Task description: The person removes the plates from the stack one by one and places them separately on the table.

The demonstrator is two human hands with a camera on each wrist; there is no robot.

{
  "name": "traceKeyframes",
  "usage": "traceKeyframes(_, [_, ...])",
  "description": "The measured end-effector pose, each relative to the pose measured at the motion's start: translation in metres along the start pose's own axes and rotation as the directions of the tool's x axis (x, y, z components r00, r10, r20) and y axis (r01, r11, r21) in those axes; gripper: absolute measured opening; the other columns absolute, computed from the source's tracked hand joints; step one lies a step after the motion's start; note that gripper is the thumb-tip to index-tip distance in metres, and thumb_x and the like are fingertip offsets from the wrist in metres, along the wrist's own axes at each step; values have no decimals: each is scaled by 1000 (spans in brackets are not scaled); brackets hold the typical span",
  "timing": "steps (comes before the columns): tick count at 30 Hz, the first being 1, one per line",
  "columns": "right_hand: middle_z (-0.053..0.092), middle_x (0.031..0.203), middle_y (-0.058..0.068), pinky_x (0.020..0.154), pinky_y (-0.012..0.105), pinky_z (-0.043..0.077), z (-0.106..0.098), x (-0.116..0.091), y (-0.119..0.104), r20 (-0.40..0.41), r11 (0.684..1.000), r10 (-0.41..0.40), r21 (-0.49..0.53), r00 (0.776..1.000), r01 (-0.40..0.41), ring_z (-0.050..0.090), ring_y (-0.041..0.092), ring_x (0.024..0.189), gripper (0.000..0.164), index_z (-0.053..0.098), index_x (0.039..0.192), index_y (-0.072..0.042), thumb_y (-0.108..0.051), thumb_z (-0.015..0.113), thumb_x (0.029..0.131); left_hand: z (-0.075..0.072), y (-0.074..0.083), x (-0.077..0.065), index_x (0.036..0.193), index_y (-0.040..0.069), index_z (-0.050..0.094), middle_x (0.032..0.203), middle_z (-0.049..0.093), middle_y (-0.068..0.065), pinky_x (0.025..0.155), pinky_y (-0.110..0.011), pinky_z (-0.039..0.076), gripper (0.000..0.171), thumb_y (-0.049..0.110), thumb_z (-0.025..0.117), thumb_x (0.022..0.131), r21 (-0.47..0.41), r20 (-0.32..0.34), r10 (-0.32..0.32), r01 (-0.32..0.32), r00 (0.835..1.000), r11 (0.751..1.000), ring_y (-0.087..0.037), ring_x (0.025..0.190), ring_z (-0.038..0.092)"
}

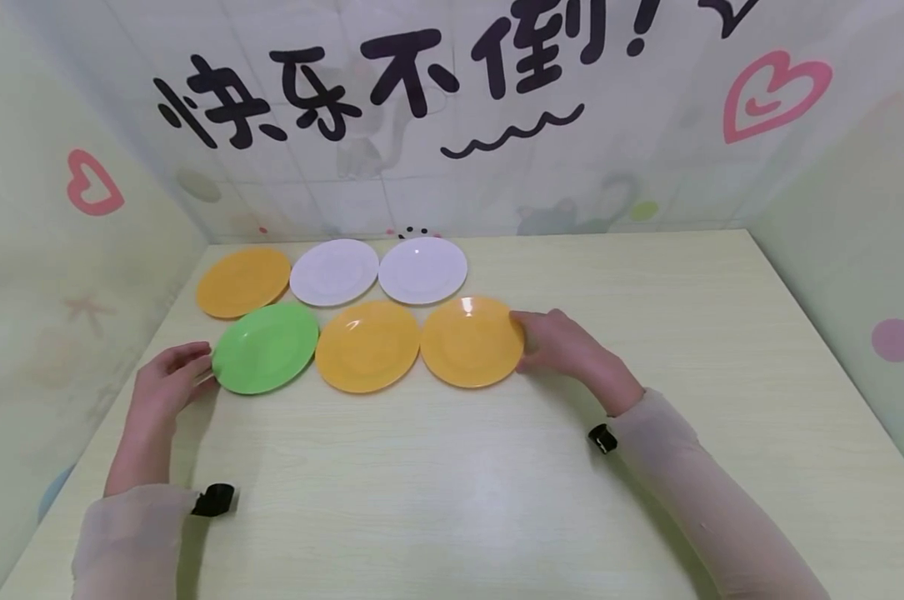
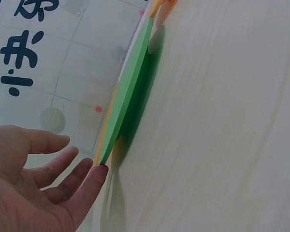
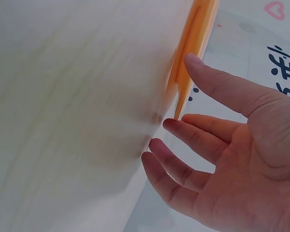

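Three plates make up the front row: a green plate (image 1: pixel 266 348), a middle orange-yellow plate (image 1: pixel 367 347) and a right-hand one (image 1: pixel 472 342). At the left edge of the green plate is my left hand (image 1: pixel 168 383), its fingers loosely spread. A fingertip meets the green rim (image 2: pixel 130 92) in the left wrist view. My right hand (image 1: pixel 567 346) is at the right edge of the right-hand yellow plate. In the right wrist view, its thumb (image 3: pixel 217 84) and fingertips lie along the yellow rim (image 3: pixel 195 38), the other fingers extended below.
Behind, another orange plate (image 1: pixel 243 282) and two white plates, one central (image 1: pixel 335 272) and one to its right (image 1: pixel 423 270), form a back row. They lie on a pale wooden table (image 1: pixel 422 483). A printed wall (image 1: pixel 646 125) borders its far edge, with side walls left and right.
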State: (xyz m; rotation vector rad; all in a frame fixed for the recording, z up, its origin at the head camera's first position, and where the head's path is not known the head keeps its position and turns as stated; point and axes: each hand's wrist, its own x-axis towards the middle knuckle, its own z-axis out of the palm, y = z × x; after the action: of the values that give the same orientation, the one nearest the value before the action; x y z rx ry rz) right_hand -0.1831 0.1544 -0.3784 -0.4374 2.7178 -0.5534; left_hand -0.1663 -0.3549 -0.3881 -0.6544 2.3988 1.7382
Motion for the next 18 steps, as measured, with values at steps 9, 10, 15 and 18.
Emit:
traceKeyframes(9, [47, 153, 17, 121, 50, 35, 1, 4, -3, 6, 1000, -1, 3, 1000, 1, 45, 38, 136, 82, 33, 153, 1, -19, 78, 86, -5, -1, -2, 132, 14, 50, 104, 50, 14, 73, -12, 59, 33, 20, 58, 100, -57, -27, -23, 22, 999, 998, 7, 84, 59])
traceKeyframes(10, [47, 153, 17, 121, 50, 35, 0, 4, -3, 6, 1000, -2, 6, 1000, 2, 45, 38, 136, 82, 33, 153, 1, -19, 78, 86, -5, -1, -2, 130, 15, 51, 104, 50, 14, 73, -12, 59, 31, 20, 58, 100, -62, -29, -28, 26, 999, 998, 7, 84, 59])
traceKeyframes(15, [47, 153, 17, 121, 51, 34, 0, 5, -4, 10, 1000, -15, 8, 1000, 15, 45, 39, 135, 81, 34, 153, 1, -19, 77, 86, -7, -2, -4, 122, 18, 53, 104, 50, 13, 72, -12, 59, 23, 19, 58, 100, -78, -36, -20, 17, 999, 997, 7, 83, 59])
traceKeyframes(18, [46, 153, 17, 121, 52, 34, 0, 5, -2, 13, 1000, -25, 17, 1000, 25, 45, 38, 136, 82, 34, 153, 0, -20, 77, 87, -8, -2, -4, 115, 20, 55, 103, 50, 14, 71, -11, 59, 17, 18, 59, 99, -97, -39, 18, -22, 999, 995, 7, 82, 59])
